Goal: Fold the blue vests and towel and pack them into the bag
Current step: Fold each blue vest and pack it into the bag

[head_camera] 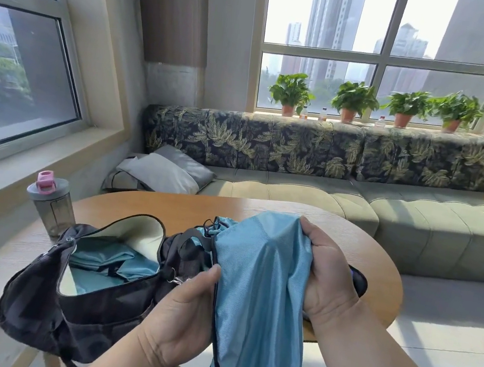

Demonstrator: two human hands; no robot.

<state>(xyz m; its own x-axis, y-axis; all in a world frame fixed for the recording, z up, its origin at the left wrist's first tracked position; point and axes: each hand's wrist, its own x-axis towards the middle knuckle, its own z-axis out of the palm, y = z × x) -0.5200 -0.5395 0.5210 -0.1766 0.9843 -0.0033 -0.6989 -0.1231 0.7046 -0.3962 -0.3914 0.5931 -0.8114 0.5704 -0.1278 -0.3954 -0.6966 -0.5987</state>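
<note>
Both forearms reached in from the bottom edge, and between them hung a blue vest (260,293), its shiny cloth draped from above the table down past the near rim. On its left edge the left hand (183,314) pinched the dark-trimmed hem, thumb on top and fingers curled under the cloth. Its right side was bunched in the right hand (327,274), whose fingers were curled round a gathered fold near the top. Just left of the vest a black bag (80,300) lay on the round wooden table (145,204), its mouth gaping open and pale lining showing; folded blue cloth (101,263) already sat inside it. Beyond the bag, at the table's left edge, stood a grey bottle (50,204) with a pink cap. Behind the table ran a green sofa (415,212) with a leaf-print back, a grey cushion (168,170) in its corner, and potted plants (353,101) lined the windowsill above.
</note>
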